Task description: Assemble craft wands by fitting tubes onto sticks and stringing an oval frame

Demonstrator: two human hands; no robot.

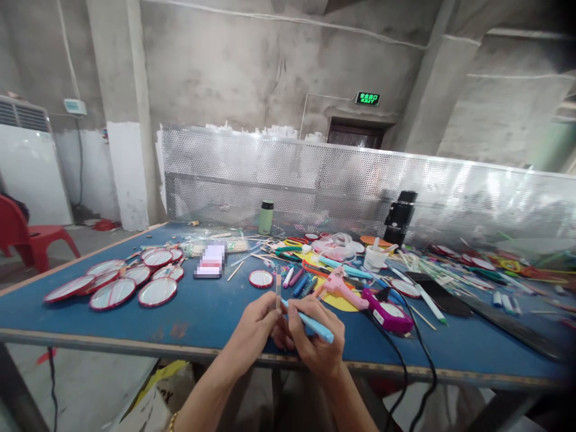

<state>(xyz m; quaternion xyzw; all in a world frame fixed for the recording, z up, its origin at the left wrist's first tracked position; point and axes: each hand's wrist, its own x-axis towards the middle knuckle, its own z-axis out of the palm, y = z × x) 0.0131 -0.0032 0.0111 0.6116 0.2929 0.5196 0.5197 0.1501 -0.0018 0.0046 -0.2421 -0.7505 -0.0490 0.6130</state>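
Upright in my left hand (257,325) is a thin, pale wooden stick (278,281), pinched between thumb and fingers. My right hand (321,339) grips a light blue marker (318,328) like a pen, its front end close to the lower part of the stick; the tip itself is hard to make out. Both hands are together over the table's front edge. Just beyond them lie a red-rimmed round disc (261,278), a purple marker (296,277) and a blue marker (300,285). A pink glue gun (342,289) rests on a yellow sheet (339,302) to the right.
Several red-rimmed discs (157,291) lie at left on the blue table (202,318), near a phone (210,261). A green bottle (266,218) and black flask (399,217) stand behind. Right of my hands are a purple box-like object (389,314) and hanging black cables (425,360).
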